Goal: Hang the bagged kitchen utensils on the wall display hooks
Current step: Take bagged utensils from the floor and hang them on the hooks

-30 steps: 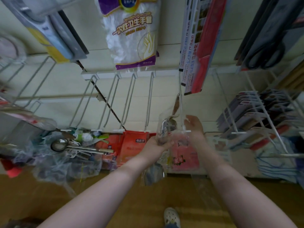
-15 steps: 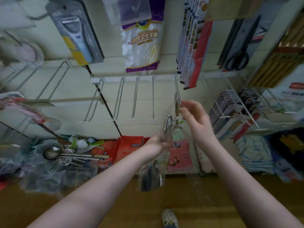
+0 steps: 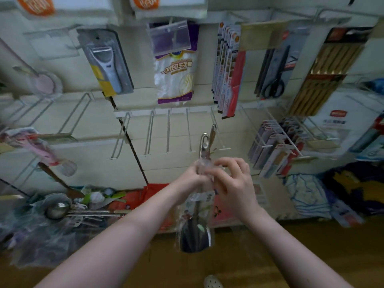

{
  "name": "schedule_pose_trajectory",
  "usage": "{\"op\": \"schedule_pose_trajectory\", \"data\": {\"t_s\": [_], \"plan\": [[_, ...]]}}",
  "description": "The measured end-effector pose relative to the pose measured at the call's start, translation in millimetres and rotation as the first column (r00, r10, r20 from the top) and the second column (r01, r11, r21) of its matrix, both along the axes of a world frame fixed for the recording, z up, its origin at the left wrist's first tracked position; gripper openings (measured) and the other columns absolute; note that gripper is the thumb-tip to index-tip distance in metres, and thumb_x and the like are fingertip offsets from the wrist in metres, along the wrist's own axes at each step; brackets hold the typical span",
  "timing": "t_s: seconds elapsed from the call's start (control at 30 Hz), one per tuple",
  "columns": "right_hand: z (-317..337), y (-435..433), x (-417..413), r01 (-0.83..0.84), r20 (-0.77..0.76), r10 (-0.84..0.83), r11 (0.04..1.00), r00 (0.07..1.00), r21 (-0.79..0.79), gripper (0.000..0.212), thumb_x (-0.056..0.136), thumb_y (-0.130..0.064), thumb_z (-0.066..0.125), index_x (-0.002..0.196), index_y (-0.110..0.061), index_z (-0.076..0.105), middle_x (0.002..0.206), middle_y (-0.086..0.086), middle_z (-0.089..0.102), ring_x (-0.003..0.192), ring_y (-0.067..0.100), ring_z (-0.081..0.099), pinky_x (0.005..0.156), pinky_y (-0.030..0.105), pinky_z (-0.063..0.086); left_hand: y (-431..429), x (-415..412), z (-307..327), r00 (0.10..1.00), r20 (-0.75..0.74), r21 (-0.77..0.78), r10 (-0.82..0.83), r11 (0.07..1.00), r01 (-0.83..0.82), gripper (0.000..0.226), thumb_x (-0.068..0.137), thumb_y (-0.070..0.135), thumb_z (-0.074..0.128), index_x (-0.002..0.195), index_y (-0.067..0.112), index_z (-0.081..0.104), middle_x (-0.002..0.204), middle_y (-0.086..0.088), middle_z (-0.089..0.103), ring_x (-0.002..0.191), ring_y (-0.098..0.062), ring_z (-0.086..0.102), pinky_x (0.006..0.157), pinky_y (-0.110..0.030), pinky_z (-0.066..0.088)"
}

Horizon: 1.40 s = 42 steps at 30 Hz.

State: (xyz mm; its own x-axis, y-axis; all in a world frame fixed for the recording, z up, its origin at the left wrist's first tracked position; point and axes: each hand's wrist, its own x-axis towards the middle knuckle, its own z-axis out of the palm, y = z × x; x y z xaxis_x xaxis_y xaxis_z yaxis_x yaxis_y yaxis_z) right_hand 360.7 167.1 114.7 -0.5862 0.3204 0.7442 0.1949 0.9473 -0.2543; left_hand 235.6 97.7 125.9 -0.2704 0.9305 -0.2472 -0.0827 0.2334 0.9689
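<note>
- Across the whole view: wall [image 3: 52, 125], pale panels, with carded goods hung above and to the right.
- Mid-wall, under the glove pack [image 3: 174, 80]: hook row [image 3: 168, 132], white wire prongs, bare, angled out toward the viewer. The end hook [image 3: 225, 149] tips out just above and right of the hands.
- Low left: pile [image 3: 56, 210] of more bagged ladles, not yet hung.
- Centre, before the wall and below the hook row: bagged utensils [image 3: 195, 227] in a clear bag, held off every hook. Long axis near upright, with the broad dark heads down and the handles [image 3: 205, 142] up, their eyelets clear of the bag mouth and near the end hook's tip.
- Right hand [image 3: 234, 181]: fingers curled, pinching the bag top.
- Left hand [image 3: 191, 177]: wrapped round the bag neck and shafts, touching the right.
- Step, as judged: gathering the bag top ready for hanging.
- Next move, as judged: lift the load, bring the hanging hole level with a prong tip, keep the axis upright and slide it back along the wire. Whether that hole is in the bag or the handles cannot be told.
</note>
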Motion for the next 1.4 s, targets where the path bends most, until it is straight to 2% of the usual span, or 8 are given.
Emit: {"op": "schedule_pose_trajectory", "data": {"t_s": [0.1,0.27,0.33,0.5,0.7,0.87,1.03,1.4], "plan": [[1,-1,11,-0.075,0.036,0.09,0.951,0.995,-0.301,0.025,0.087,-0.027,0.053,0.106,-0.02,0.067,0.105,-0.002,0.055,0.1,0.014,0.048,0.085,0.026,0.043,-4,-9,4,0.986,0.16,0.051,0.044,0.997,-0.053,0.071,0.057,0.016,0.075,0.12,0.0,0.046,0.106,-0.015,0.058,0.098,-0.028,0.058,0.091,-0.05,0.046],[16,3,11,-0.16,-0.076,0.155,0.655,0.985,-0.739,0.037,0.087,-0.051,0.056,0.087,-0.017,0.072,0.095,-0.008,0.06,0.095,0.005,0.057,0.085,0.027,0.048,2,-7,13,0.986,0.159,0.07,-0.04,0.997,0.029,0.097,0.047,0.062,0.084,0.12,0.005,0.054,0.105,-0.007,0.068,0.094,-0.02,0.065,0.081,-0.037,0.052],[22,7,6,-0.108,-0.046,0.114,0.636,0.992,-0.764,0.037,0.083,-0.046,0.061,0.078,-0.011,0.07,0.084,0.001,0.061,0.082,0.01,0.059,0.077,0.034,0.05,2,-2,17,0.988,0.14,0.047,-0.06,0.997,0.054,0.082,0.058,0.077,0.067,0.111,0.014,0.067,0.104,-0.006,0.07,0.094,-0.018,0.065,0.081,-0.034,0.049],[23,14,-6,0.027,0.07,0.073,0.474,0.995,-0.88,0.036,0.077,-0.042,0.072,0.098,-0.02,0.052,0.089,-0.003,0.062,0.083,0.015,0.063,0.076,0.039,0.056,4,1,23,0.997,0.072,-0.02,-0.021,1.0,0.022,0.061,0.093,0.058,0.003,0.104,0.036,0.059,0.1,0.022,0.069,0.099,0.003,0.061,0.084,-0.019,0.048],[23,14,-22,-0.062,0.042,0.189,0.51,0.981,-0.858,0.02,0.088,-0.028,0.065,0.105,-0.034,0.059,0.106,0.001,0.062,0.093,0.013,0.062,0.086,0.038,0.053,19,0,10,0.983,0.135,0.0,0.122,0.992,-0.123,0.073,0.085,0.066,0.006,0.119,0.024,0.055,0.127,-0.011,0.06,0.12,-0.024,0.056,0.1,-0.038,0.047],[15,15,-27,-0.152,-0.101,0.162,0.341,0.982,-0.928,0.014,0.093,-0.019,0.058,0.101,-0.029,0.063,0.105,0.004,0.068,0.095,0.014,0.066,0.071,0.021,0.055,34,2,6,0.956,0.214,-0.044,0.199,0.98,-0.194,0.071,0.098,0.054,0.007,0.124,0.009,0.055,0.12,-0.018,0.06,0.107,-0.028,0.061,0.086,-0.032,0.051],[10,20,-29,-0.178,-0.139,0.142,0.311,0.98,-0.934,0.018,0.093,-0.014,0.057,0.1,-0.03,0.061,0.1,-0.001,0.07,0.093,0.011,0.067,0.079,0.025,0.055,39,-8,-3,0.971,0.136,-0.036,0.199,0.98,-0.196,0.049,0.1,0.048,0.021,0.101,0.02,0.062,0.088,0.0,0.067,0.076,-0.009,0.066,0.064,-0.019,0.053],[-34,58,-32,0.011,0.04,0.098,0.282,0.994,-0.959,0.032,0.093,-0.03,0.058,0.124,-0.022,0.059,0.12,-0.003,0.065,0.11,0.012,0.06,0.1,0.039,0.048,40,-38,-45,0.891,-0.135,-0.117,0.433,0.886,-0.448,0.039,0.101,0.039,0.031,0.1,0.013,0.059,0.109,-0.003,0.061,0.097,-0.019,0.06,0.081,-0.027,0.047]]}}
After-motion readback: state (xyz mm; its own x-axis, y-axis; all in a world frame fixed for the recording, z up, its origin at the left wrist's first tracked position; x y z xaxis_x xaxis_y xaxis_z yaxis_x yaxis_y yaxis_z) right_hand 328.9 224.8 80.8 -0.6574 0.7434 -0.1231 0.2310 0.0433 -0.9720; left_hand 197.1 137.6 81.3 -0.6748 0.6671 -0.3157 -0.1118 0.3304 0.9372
